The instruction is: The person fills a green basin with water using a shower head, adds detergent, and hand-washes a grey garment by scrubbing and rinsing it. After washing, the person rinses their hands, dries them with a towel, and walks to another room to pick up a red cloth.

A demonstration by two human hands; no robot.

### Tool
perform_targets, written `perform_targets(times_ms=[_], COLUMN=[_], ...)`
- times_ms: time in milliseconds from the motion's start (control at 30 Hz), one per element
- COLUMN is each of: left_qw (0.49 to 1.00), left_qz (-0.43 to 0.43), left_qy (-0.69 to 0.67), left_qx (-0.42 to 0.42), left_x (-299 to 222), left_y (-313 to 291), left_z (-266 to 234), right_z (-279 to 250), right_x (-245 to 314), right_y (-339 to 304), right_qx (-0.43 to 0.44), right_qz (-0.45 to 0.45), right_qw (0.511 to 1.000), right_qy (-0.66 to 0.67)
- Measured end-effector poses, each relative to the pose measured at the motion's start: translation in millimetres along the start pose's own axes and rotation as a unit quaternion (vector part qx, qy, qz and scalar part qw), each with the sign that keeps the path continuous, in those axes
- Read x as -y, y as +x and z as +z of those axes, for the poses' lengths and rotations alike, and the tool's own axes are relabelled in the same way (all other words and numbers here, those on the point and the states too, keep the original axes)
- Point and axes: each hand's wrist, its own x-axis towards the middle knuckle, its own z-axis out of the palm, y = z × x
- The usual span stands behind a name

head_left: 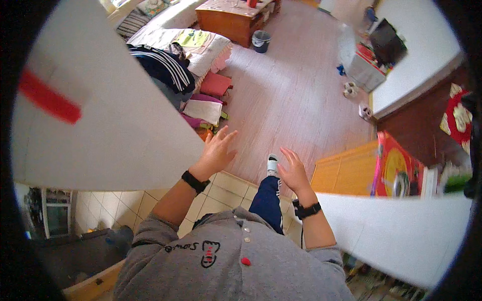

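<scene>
My left hand [217, 152] is held out in front of me with its fingers spread, holding nothing. It is nearest to the edge of a white wall [125, 145] on my left. My right hand [293, 170] is also raised, fingers apart and nothing in it, close to an orange-yellow wooden panel [339, 168]. Each wrist wears a black band. Between the hands, my leg in dark blue trousers [268, 203] steps forward, a light slipper [272, 164] on the foot.
Pale tiles [218, 195] meet a wood-look floor [281, 90] ahead. Small folding seats [203, 110] stand beside a covered sofa [160, 37] at left. Farther on are a dark bucket [261, 41] and a wooden table [223, 24]. Shoes [350, 90] lie by the right wall.
</scene>
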Motion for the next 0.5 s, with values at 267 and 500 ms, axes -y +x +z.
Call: perform_targets(times_ms=[267,500], left_qw=[0.986,0.958], left_qz=[-0.164,-0.282], left_qy=[-0.017,-0.037], left_qx=[-0.022,-0.043], left_x=[59.6,187.0], left_y=[223.5,358.6], left_z=[16.8,42.2], right_z=[4.9,80.8], right_x=[-81.3,-109.9], right_y=[326.0,532.1], right_qx=[0.143,0.236], right_qz=[-0.08,-0.094], right_qw=[0.986,0.967], right_qy=[0.033,-0.005])
